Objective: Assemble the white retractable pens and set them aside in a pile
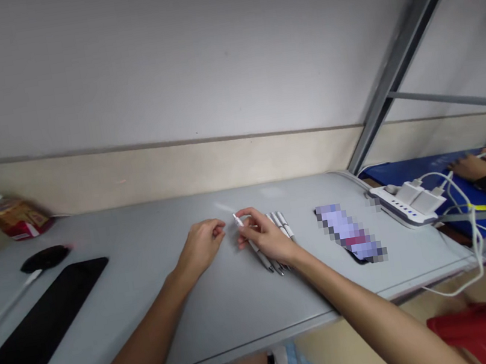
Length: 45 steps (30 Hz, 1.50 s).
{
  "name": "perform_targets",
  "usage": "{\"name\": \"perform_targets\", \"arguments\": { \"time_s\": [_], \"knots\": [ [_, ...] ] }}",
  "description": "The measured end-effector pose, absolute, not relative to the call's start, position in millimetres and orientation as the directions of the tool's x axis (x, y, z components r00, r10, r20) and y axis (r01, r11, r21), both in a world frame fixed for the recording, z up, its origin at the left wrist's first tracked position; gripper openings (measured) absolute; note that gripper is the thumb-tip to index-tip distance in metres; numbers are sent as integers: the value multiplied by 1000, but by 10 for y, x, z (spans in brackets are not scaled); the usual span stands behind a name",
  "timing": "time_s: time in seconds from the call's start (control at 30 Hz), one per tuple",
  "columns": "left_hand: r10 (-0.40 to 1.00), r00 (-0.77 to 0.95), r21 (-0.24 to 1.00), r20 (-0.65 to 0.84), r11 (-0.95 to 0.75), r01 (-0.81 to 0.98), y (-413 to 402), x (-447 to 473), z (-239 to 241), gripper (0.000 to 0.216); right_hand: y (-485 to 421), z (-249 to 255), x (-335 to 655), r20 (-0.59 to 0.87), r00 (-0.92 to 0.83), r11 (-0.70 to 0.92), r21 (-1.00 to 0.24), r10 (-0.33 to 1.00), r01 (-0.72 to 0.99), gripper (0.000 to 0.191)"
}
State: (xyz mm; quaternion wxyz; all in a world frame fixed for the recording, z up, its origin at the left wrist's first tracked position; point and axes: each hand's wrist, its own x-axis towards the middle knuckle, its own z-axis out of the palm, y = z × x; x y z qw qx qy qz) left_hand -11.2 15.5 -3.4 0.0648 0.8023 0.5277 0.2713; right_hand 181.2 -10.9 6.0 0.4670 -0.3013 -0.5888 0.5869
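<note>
My right hand [263, 237] is closed on a white and grey pen [261, 257], its white end up between thumb and fingers and its dark tip slanting down toward the desk. Beside and partly beneath that hand lie several similar pens [283, 224] in a row, with their middles hidden by the hand and wrist. A little to the left, my left hand [204, 241] hovers over the desk with its fingers curled together. Nothing shows in it, and it is apart from the pen.
On the grey desk [166, 339], a phone [351, 233] lies to the right, near a white power strip [404, 206] with cables. At left are a black mat [45, 324], a dark oval device [44, 258] and a bottle [17, 215]. Another person's hands [471, 166] are far right.
</note>
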Motion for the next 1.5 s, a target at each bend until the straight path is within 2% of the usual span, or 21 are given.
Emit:
{"name": "perform_targets", "arguments": {
  "time_s": [0.1, 0.27, 0.6, 0.73, 0.83, 1.0, 1.2, 1.33, 1.5],
  "knots": [
    [877, 286, 371, 386, -432, 822, 157, -110, -38, 22, -120, 58, 1829, 286, -352, 314, -949, 891, 25, 25],
    [884, 258, 365, 390, -406, 838, 151, -96, -17, 26, -122, 34, 1853, 401, -343, 513, -776, 850, 366, 26],
    [890, 251, 364, 381, -393, 844, 150, -106, -28, 21, -106, -14, 1848, 384, -502, 632, -477, 775, 610, 26],
    [894, 254, 347, 369, -386, 854, 160, -98, -35, 19, -120, -14, 1863, 372, -499, 615, -344, 783, 709, 25],
    [893, 249, 343, 376, -384, 858, 163, -98, -45, 18, -132, -12, 1877, 374, -429, 542, -283, 822, 792, 33],
    [888, 263, 329, 378, -394, 859, 159, -91, -45, 16, -132, 2, 1874, 291, -198, 282, -282, 936, 917, 56],
    [837, 313, 297, 449, -470, 831, 153, -72, -67, 23, -77, -2, 1877, 83, -6, 31, -302, 997, 953, 84],
    [821, 348, 262, 452, -495, 829, 145, -80, -83, 24, -66, 1, 1921, 74, -72, 93, -328, 995, 940, 80],
    [829, 349, 264, 437, -489, 832, 158, -98, -99, 23, -108, 31, 1929, 133, -198, 234, -358, 971, 904, 62]
  ]
}}
